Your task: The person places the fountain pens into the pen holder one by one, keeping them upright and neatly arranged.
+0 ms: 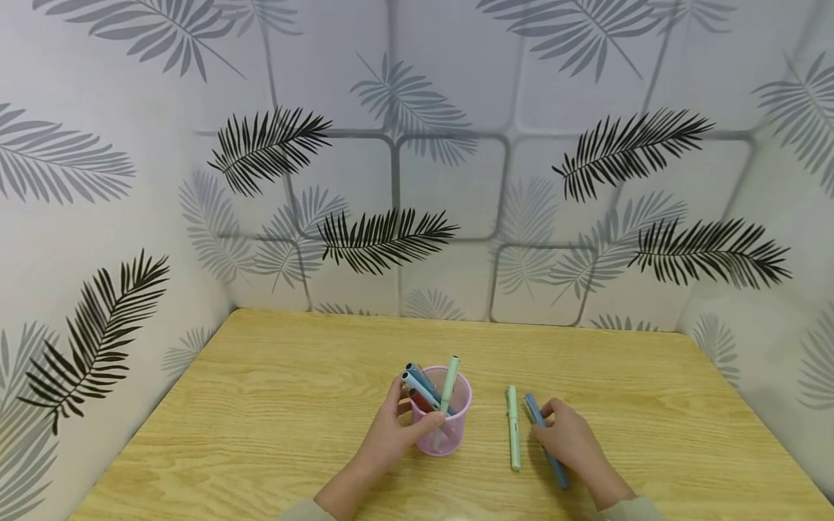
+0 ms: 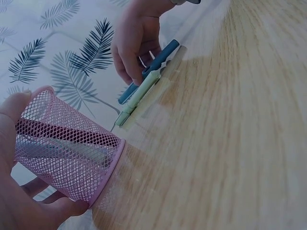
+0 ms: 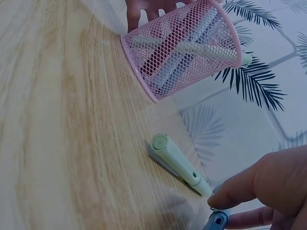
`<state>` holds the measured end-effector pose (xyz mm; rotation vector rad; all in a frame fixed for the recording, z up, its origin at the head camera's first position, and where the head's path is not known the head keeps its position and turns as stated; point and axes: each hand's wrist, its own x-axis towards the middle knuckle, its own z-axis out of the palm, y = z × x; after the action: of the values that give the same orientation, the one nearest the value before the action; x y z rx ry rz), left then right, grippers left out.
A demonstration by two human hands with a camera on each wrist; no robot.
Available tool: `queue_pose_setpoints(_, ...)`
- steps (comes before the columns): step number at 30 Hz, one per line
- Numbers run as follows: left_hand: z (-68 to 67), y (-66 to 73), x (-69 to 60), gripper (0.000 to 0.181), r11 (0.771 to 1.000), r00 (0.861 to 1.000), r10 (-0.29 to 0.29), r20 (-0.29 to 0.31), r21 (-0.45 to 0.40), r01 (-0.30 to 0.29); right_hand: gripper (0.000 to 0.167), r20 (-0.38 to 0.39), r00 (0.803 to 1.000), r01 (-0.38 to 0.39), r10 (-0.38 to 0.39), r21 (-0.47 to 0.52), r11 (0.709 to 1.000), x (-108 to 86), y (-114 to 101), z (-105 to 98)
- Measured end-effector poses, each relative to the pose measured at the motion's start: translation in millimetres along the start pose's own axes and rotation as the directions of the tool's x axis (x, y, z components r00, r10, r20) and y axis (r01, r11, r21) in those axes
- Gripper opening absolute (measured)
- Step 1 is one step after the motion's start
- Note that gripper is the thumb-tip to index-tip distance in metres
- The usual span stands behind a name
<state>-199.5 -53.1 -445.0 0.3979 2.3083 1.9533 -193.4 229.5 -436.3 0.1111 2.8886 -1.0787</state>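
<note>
A pink mesh pen cup point(image 1: 460, 427) stands upright on the table, and my left hand point(image 1: 388, 435) grips it from the left side. Inside lean several pens: a pale green pen point(image 1: 451, 380), a light blue pen point(image 1: 417, 385), a dark blue pen point(image 1: 426, 382) and a dark red one point(image 1: 420, 402). To the right, my right hand point(image 1: 575, 440) pinches a blue pen point(image 1: 559, 472) between thumb and fingers near its clip end. Whether that pen is lifted off the wood, I cannot tell. Beside it lies another pale green pen point(image 1: 514, 438), between the cup and my right hand.
The wood-grain table point(image 1: 274, 405) reaches back to a wall point(image 1: 449, 275) printed with grey and black leaves. Its back edge and both slanting sides show in the head view.
</note>
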Motion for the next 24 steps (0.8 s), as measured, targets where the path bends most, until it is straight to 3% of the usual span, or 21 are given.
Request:
queue_pose_setpoints(16, 1.4, -4.4, 2.7, 0.071, 1.000, 1.000, -0.017, -0.013, 0.013, 0.018, 0.037, -0.025, 1.000, 0.007, -0.004, 0.099, 0.995, -5.6, -1, -8)
queue_pose_setpoints(23, 0.0, 32.5, -13.0, 0.068, 1.000, 1.000, -0.023, -0.002, 0.004, 0.023, 0.036, -0.055, 0.998, 0.034, -0.028, 0.119, 0.992, -10.0, -6, -14)
queue_pose_setpoints(24, 0.0, 32.7, -13.2, 0.068, 1.000, 1.000, -0.021, -0.003, 0.005, 0.021, 0.035, -0.059, 0.998, 0.034, -0.027, 0.121, 0.992, -10.8, -7, -15)
